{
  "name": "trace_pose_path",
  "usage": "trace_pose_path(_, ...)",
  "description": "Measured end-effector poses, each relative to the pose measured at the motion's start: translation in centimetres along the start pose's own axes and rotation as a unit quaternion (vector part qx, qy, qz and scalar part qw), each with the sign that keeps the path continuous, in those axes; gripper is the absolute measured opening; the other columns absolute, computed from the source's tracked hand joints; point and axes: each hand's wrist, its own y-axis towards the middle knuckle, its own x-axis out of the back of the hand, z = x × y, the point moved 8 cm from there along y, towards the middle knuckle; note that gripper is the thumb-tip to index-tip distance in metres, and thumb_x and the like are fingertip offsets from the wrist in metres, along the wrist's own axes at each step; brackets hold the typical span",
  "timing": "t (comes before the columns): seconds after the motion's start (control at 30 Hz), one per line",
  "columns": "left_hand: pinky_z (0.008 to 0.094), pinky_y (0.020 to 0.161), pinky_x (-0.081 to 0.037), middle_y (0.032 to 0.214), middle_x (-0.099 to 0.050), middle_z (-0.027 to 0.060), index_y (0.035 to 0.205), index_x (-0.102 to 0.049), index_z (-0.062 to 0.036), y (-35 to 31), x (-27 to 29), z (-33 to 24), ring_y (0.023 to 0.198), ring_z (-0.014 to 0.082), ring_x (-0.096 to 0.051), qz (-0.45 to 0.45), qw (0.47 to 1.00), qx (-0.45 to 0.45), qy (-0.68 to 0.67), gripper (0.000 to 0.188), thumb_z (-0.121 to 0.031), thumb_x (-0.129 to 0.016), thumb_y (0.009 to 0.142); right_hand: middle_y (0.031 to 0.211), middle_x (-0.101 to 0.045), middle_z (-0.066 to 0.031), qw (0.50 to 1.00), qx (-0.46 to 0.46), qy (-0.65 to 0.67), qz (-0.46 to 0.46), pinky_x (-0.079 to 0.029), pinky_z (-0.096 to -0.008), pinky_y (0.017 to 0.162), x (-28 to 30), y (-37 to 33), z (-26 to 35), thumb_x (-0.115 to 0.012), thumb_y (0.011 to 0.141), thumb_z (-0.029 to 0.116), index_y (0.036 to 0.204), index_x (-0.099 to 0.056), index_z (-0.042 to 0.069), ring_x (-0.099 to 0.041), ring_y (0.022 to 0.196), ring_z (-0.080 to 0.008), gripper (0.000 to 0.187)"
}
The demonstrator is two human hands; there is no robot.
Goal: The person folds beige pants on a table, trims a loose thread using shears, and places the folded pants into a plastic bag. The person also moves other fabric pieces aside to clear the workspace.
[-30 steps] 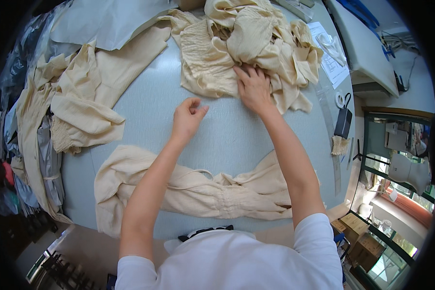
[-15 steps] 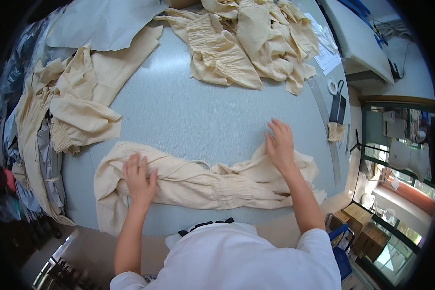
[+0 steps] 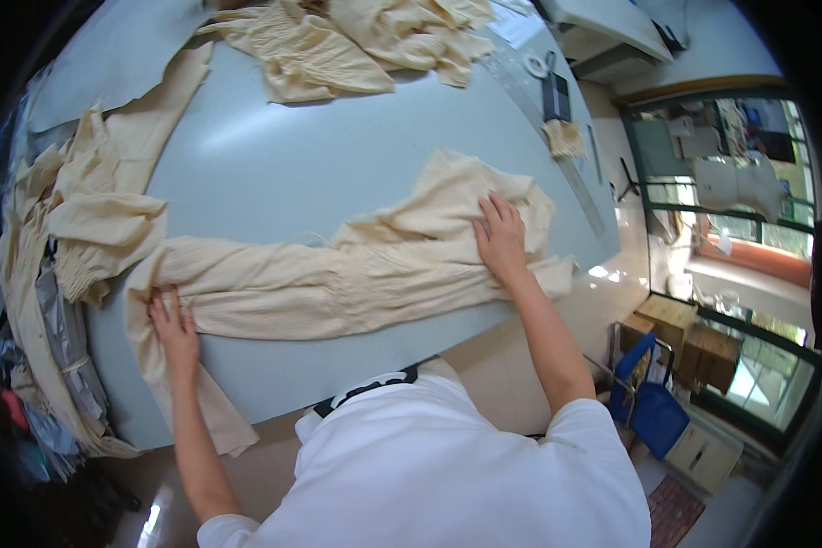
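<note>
A cream garment [image 3: 265,288] with a gathered waist stretches across the near side of the table, one end hanging over the front edge at the left. My left hand [image 3: 175,331] lies with fingers spread on its left end, beside a fold. Toward the other end, my right hand [image 3: 502,239] rests on the wide, ruffled part, fingers extended and apart. Neither hand has cloth gripped in it as far as I can see.
More cream pieces are heaped at the table's far side [image 3: 329,55] and left side [image 3: 110,219], near a large pale sheet [image 3: 110,55]. A clear ruler [image 3: 571,187], a tape roll [image 3: 534,66] and a dark case [image 3: 555,99] lie at right. A blue chair [image 3: 653,411] stands beyond.
The garment's right part has been spread out toward the far side, and my right hand has come down on it. My left hand has slid toward the left end. The view has shifted.
</note>
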Motion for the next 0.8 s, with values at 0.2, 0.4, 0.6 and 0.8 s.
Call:
trace_pose_path(0.2,0.0449,0.109,-0.035,0.151,-0.033,0.0202,0.138,-0.047,-0.0034,-3.4,5.2,3.9,0.135,0.0417,-0.036,-0.089,0.989,0.082,0.082,0.052,-0.017,-0.061,0.09,0.129,-0.055,-0.0199,0.994,-0.094,-0.031,-0.038,-0.039,-0.0466,0.1,6.1,-2.9,-5.1,-0.067,0.084,0.022,0.122,-0.057,0.002,-0.051,0.116,-0.0389,0.045)
trace_pose_path(0.4,0.0447,0.086,-0.048,0.112,-0.064,0.0242,0.118,-0.062,0.0009,-10.8,4.3,13.6,0.105,0.0404,-0.06,0.092,0.929,0.347,0.091,0.035,-0.02,-0.054,0.092,0.11,-0.063,-0.021,0.971,-0.227,-0.067,-0.02,-0.043,-0.0479,0.09,2.3,-11.2,-9.6,-0.065,0.087,0.026,0.117,-0.058,0.002,-0.057,0.102,-0.0396,0.039)
trace_pose_path(0.6,0.0449,0.079,-0.048,0.1,-0.067,0.0237,0.111,-0.065,0.0008,-10.5,17.0,26.7,0.093,0.0434,-0.063,-0.237,0.938,0.233,0.096,0.03,-0.016,-0.048,0.092,0.081,-0.064,-0.0239,0.964,-0.265,0.019,-0.008,-0.046,-0.0469,0.072,2.7,-10.1,-11.9,-0.059,0.092,0.027,0.097,-0.063,-0.001,-0.061,0.077,-0.0418,0.029)
trace_pose_path(0.8,0.0437,0.084,-0.049,0.109,-0.067,0.0196,0.115,-0.066,-0.0056,-9.0,27.8,27.1,0.099,0.0394,-0.063,-0.269,0.922,0.202,0.193,0.032,-0.02,-0.051,0.091,0.081,-0.064,-0.0227,0.976,-0.204,0.015,-0.07,-0.045,-0.0441,0.069,6.1,-8.3,-12.5,-0.058,0.093,0.025,0.088,-0.062,-0.002,-0.059,0.073,-0.0393,0.027)
